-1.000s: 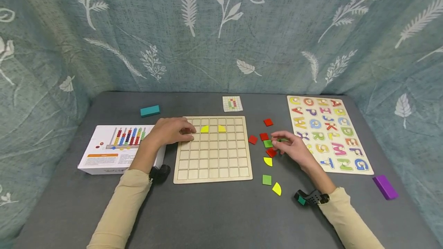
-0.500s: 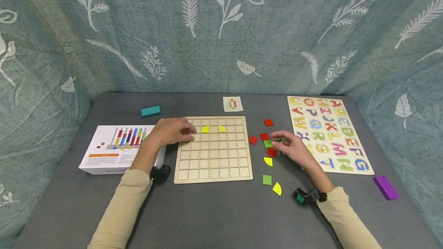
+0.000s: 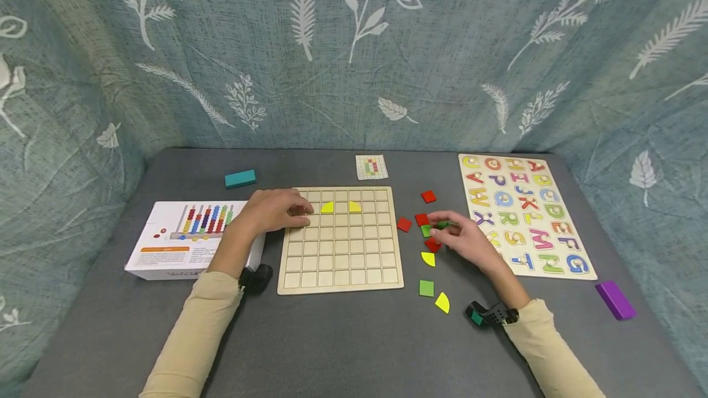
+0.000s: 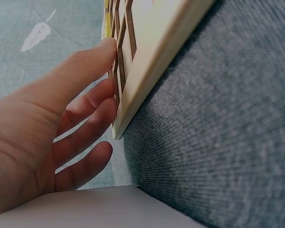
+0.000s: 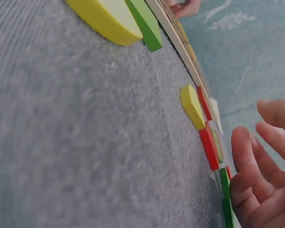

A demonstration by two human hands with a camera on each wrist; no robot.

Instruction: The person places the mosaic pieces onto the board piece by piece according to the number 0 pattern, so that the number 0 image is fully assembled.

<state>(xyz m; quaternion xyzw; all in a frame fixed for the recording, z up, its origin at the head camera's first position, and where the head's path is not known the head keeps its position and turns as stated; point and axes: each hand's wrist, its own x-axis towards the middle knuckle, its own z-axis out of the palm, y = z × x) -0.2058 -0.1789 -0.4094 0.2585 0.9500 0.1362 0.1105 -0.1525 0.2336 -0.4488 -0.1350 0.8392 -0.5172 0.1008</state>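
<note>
My left hand (image 3: 273,210) rests at the left edge of a wooden grid board (image 3: 341,261), thumb and fingertips on its rim. Two yellow quarter-circle tiles (image 3: 327,207) sit in cells near the board's top. To the right of the board, my right hand (image 3: 464,239) hovers over loose tiles, fingers bent loosely and holding nothing. Below its fingertips are a green square tile (image 3: 425,231), a red square tile (image 3: 433,245) and partly hidden green pieces (image 5: 226,199). Closer to the front lie a yellow quarter-circle (image 3: 428,258), another green square (image 3: 426,288) and another yellow quarter-circle (image 3: 442,303).
A pattern card (image 3: 372,167) lies behind the board. A white box with an abacus picture (image 3: 177,238) lies under the left forearm, a teal block (image 3: 240,179) behind it. On the right are an alphabet puzzle board (image 3: 514,250) and a purple block (image 3: 616,300).
My right hand has shifted slightly left over the red and green tiles. The left hand stays where it was on the board's edge.
</note>
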